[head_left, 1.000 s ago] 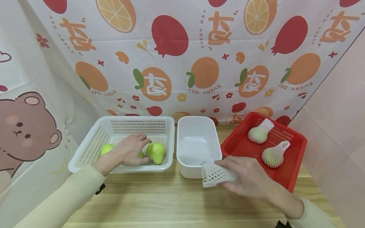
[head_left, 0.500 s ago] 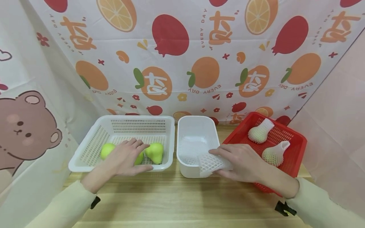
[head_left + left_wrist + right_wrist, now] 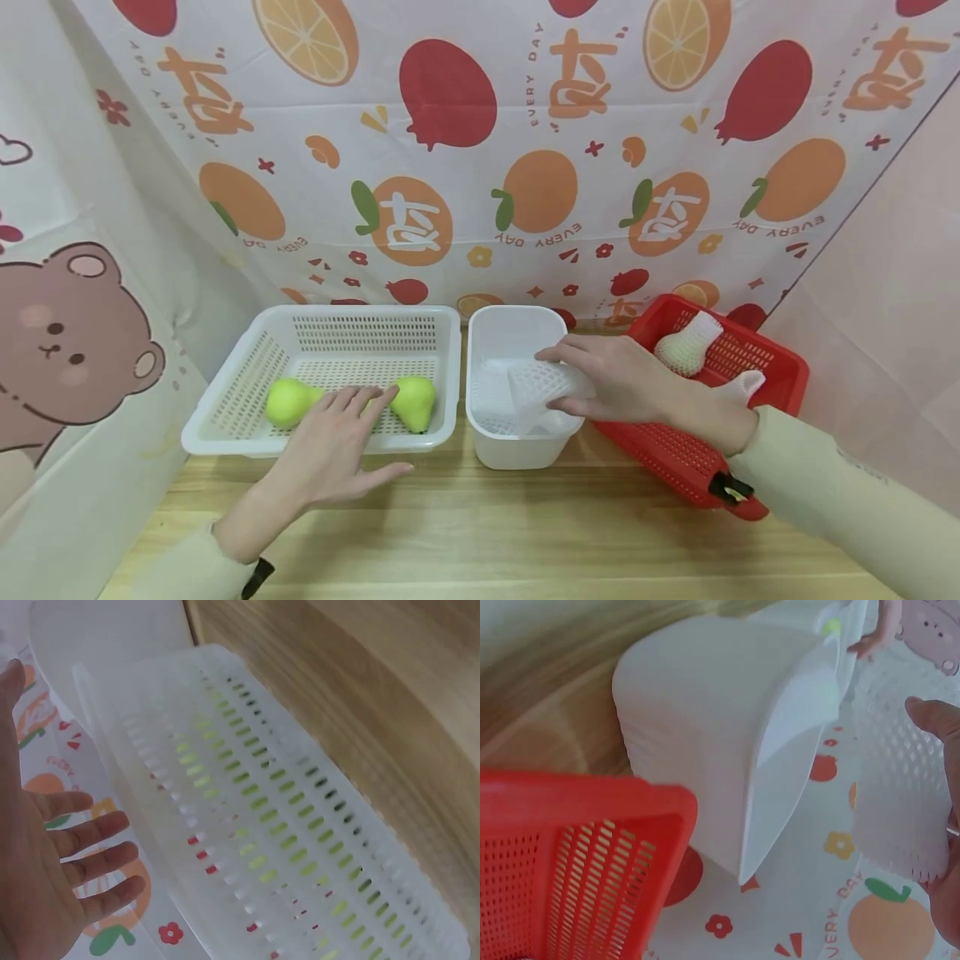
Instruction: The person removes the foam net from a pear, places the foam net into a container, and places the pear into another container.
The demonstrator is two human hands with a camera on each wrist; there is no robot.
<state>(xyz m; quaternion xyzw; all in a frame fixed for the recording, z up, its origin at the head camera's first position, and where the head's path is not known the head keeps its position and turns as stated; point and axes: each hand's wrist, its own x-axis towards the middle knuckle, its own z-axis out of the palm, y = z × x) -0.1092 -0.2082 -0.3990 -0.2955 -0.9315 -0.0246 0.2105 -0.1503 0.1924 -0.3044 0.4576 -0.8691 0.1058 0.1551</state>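
Note:
My right hand (image 3: 611,379) holds a white foam fruit net (image 3: 547,387) between thumb and fingers, over the deep white bin (image 3: 517,454). In the right wrist view the foam net (image 3: 900,780) spreads out from the thumb and fingertips. My left hand (image 3: 330,454) hovers with spread fingers over the front rim of the white slotted basket (image 3: 225,392). Inside that basket lie a green pear (image 3: 288,402) on the left and another pear (image 3: 414,402) on the right. More green shows between my left fingers, mostly hidden. The left wrist view shows the left hand's (image 3: 67,862) fingers extended and apart.
On the right, a red slotted basket (image 3: 675,458) holds a netted pear (image 3: 684,348) and a second netted pear (image 3: 742,386), partly covered by my right forearm. A wooden table (image 3: 480,533) runs along the front. A fruit-print curtain (image 3: 480,208) hangs behind.
My right hand has carried the foam net up and away from the bin's front edge to above its opening. The left hand has drawn back toward the front, out of the white basket, uncovering the left pear.

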